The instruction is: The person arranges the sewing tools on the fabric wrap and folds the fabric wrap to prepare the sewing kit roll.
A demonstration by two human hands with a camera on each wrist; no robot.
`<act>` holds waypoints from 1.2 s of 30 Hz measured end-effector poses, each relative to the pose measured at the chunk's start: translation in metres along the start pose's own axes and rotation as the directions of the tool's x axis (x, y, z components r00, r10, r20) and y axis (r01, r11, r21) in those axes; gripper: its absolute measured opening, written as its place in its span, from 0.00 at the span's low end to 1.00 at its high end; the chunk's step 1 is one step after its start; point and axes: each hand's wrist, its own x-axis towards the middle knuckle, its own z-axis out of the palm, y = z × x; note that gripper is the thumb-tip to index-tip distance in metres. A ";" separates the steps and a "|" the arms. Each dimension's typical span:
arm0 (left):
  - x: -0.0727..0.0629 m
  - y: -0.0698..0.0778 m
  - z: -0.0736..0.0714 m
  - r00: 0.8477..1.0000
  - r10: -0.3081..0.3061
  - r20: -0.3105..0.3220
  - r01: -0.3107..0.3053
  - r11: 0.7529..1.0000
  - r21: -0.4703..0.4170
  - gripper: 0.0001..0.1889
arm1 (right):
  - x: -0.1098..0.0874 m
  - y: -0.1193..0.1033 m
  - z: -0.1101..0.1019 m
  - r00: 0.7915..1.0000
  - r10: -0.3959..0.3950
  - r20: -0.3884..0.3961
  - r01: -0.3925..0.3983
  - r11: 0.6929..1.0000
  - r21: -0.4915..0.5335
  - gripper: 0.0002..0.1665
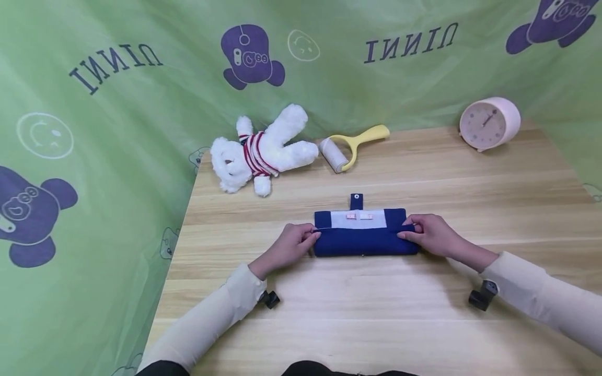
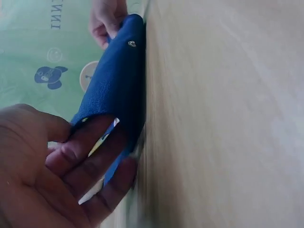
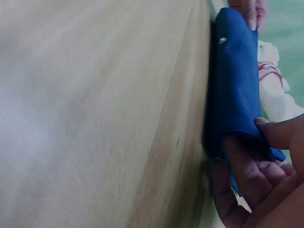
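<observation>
A navy fabric folding pouch [image 1: 364, 242] lies crosswise on the table, its near part folded over toward the back. Beyond the fold shows a pale inner panel with two small labels, and a strap with a metal snap sticks out at the far edge. My left hand [image 1: 297, 241] pinches the fold's left end; in the left wrist view, fingers [image 2: 95, 166] reach inside the fold with the thumb outside. At the opposite end, my right hand [image 1: 431, 235] pinches the fold likewise, its thumb [image 3: 275, 133] on the outer cloth. Another metal snap shows on the pouch's near side in both wrist views.
A white plush toy [image 1: 263, 154] in a striped shirt lies at the back left of the wooden table [image 1: 329, 308]. Beside it is a lint roller [image 1: 355, 146] with a yellow handle. A pink round clock [image 1: 489, 124] stands back right, before a green printed cloth [image 1: 188, 62].
</observation>
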 end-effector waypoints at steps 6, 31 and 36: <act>0.006 0.004 0.000 0.993 -0.110 -0.046 0.105 0.990 -0.097 0.03 | 0.006 -0.002 0.002 1.000 0.009 -0.018 -0.011 0.997 -0.074 0.10; -0.019 0.022 -0.016 0.823 0.493 0.280 -0.554 0.591 0.587 0.28 | -0.033 0.006 -0.004 0.634 -0.766 0.103 0.690 0.501 -0.522 0.23; -0.025 0.020 -0.007 0.837 0.319 0.445 -0.547 0.492 0.678 0.31 | -0.036 0.013 0.002 0.669 -0.733 0.124 0.664 0.514 -0.543 0.26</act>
